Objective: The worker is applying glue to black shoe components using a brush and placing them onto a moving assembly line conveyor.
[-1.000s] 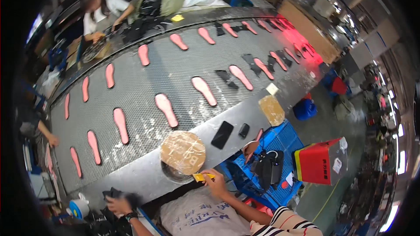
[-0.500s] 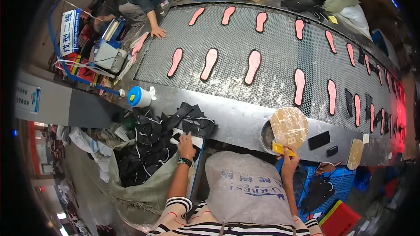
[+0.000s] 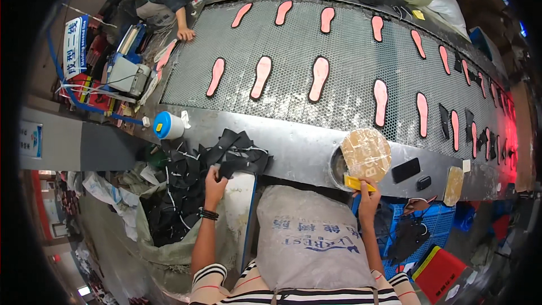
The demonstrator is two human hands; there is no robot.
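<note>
My left hand (image 3: 214, 187) is closed at the near edge of a heap of black strap-like pieces (image 3: 240, 148), its fingertips pinching one of them. The heap lies on the bench edge and spills into an open woven sack (image 3: 169, 257). In my right hand (image 3: 368, 196) is a flat yellow-handled tool (image 3: 359, 183), held at the rim of a round tin (image 3: 337, 166). The working end of the tool is hidden. A round tan board (image 3: 366, 152) covers part of the tin's top.
Pink black-edged insoles (image 3: 319, 79) lie in two rows on a mesh conveyor (image 3: 288, 101). A blue-lidded tub (image 3: 169, 125) is at left; a black phone (image 3: 406, 170) is right of the tin. A co-worker's hand (image 3: 186, 34) rests at the conveyor's far left.
My left hand has shifted left and a little nearer me, uncovering more of the white board beside the heap. The right hand stays at the tin. The whole view has moved slightly.
</note>
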